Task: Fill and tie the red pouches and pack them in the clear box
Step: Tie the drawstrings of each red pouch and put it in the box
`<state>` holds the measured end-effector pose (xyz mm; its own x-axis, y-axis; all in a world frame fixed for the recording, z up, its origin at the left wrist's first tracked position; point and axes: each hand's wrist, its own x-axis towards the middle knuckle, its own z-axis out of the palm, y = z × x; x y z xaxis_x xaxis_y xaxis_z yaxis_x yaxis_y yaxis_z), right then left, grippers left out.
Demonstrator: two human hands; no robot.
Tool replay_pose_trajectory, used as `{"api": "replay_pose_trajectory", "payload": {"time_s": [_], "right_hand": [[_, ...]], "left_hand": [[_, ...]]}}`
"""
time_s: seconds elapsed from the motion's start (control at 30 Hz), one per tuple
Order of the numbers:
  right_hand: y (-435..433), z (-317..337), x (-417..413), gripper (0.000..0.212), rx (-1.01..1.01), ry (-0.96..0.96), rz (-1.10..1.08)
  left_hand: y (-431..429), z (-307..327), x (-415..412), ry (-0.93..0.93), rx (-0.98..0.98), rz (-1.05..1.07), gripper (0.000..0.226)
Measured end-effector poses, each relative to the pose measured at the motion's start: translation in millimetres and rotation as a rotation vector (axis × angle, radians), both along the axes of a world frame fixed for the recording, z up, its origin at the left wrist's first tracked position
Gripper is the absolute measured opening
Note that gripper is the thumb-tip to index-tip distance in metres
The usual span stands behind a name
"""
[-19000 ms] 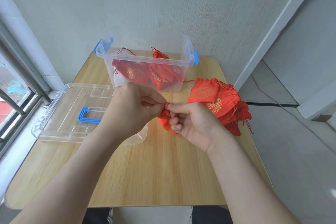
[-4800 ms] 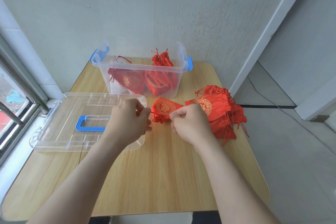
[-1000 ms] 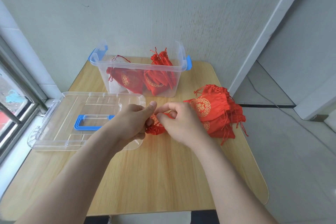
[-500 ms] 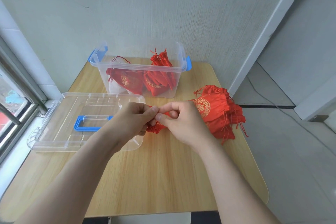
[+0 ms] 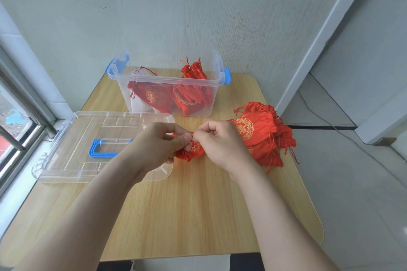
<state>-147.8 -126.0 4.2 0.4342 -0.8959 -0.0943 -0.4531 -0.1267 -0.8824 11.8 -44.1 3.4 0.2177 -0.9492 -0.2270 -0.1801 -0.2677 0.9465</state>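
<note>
Wood-grain tabletop (image 5: 198,215), pale with rounded corners, shows bare surface across its near half, toward 6 o'clock, up to the front edge. At 9 o'clock a flat clear plastic lid (image 5: 72,138) with a blue handle (image 5: 103,149) lies on it, its left end reaching past the table's left edge beside the window frame (image 5: 22,116). At 12 o'clock a clear plastic box (image 5: 167,81) with blue latches stands open near the wall, and several tied red pouches with gold print (image 5: 176,97) lie inside it.

Both forearms come in from 6 o'clock and meet over the middle of the table. The left hand (image 5: 154,147) has thumb and forefinger pressed together, pinching the gathered top of a small red fabric pouch (image 5: 191,152). The right hand (image 5: 220,145), its fingers curled, pinches the same spot, fingertips of both hands touching. The pouch hangs between them, just beside the lid's right corner; whether it touches the wood cannot be told.

At 3 o'clock a pile of flat red drawstring pouches (image 5: 268,136) sits at the right edge, just behind the right hand, with some cords trailing past the edge.
</note>
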Motion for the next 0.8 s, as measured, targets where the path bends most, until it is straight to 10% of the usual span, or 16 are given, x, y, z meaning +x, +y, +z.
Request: {"api": "replay_pose_trajectory", "payload": {"time_s": [0.33,0.8], "right_hand": [[-5.4,2.9,-6.0,0.019,-0.280,-0.024,-0.002],[-6.6,6.3,-5.1,0.016,-0.091,-0.169,0.109]], "left_hand": [[1.5,5.6,-5.0,-0.173,0.068,0.074,0.018],[5.9,5.6,-8.8,-0.449,0.041,-0.188,0.012]]}}
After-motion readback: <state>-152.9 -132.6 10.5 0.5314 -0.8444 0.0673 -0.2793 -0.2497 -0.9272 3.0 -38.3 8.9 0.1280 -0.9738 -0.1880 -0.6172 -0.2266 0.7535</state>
